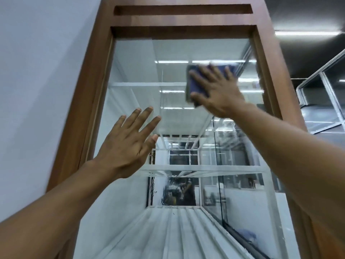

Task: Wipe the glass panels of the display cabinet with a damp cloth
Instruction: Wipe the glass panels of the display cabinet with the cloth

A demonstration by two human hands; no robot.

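Pressing limp, soft cloth (197, 86) onto slick, breakable glass panel (140, 71) under flat, splayed right grip (220, 94); left grip (125, 146) open, empty.

The glass panel (134, 75) is framed by the brown wooden display cabinet (89, 90). A dark blue cloth (196, 85) is pressed flat against its upper right part by the spread right hand (218, 94). The left hand (127, 146) is held straight-fingered lower left; contact cannot be told.
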